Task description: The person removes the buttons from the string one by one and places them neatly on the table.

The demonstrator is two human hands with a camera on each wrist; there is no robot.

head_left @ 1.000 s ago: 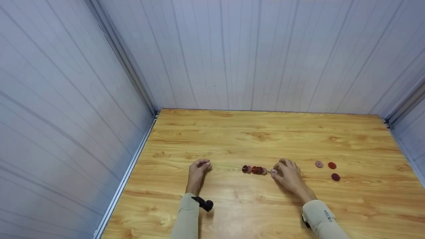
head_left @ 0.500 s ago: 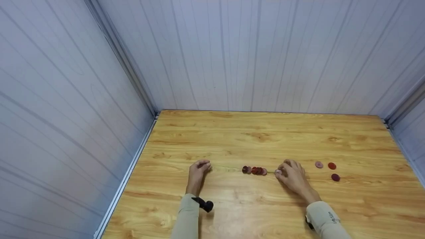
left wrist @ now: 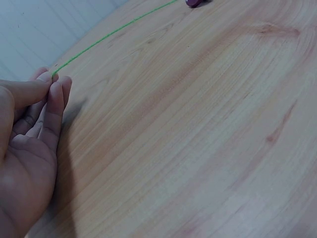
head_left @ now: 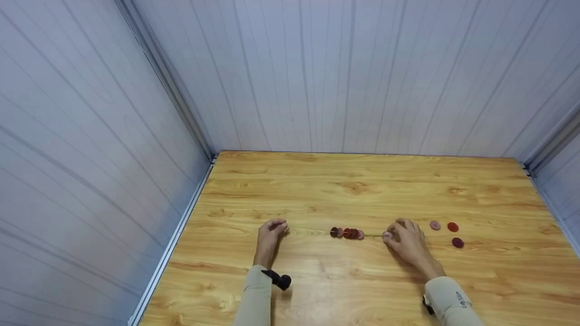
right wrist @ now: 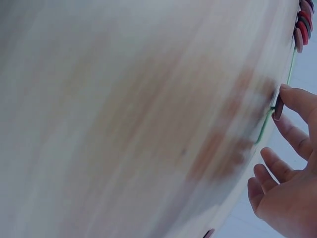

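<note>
At the left, my left hand (head_left: 268,237) pinches the end of a green string (left wrist: 114,32) between thumb and fingertips. The string runs rightward close over the table, with a row of red, maroon and pink buttons (head_left: 347,233) threaded on it midway between the hands. My right hand (head_left: 408,242) pinches one pinkish button (right wrist: 279,107) between thumb and index finger, its other fingers spread loosely. That button also sits on the string, apart from the row, and a short green tail hangs past it in the right wrist view.
Three loose buttons lie to the right of my right hand: a pink one (head_left: 435,225), a red one (head_left: 452,227) and a dark maroon one (head_left: 457,242). Pale panel walls (head_left: 353,81) border the wooden table (head_left: 353,181) at the back and sides.
My right hand has moved to the right with the pinched button, widening the stretch of string between it and the row. The left hand and the row of buttons have stayed put.
</note>
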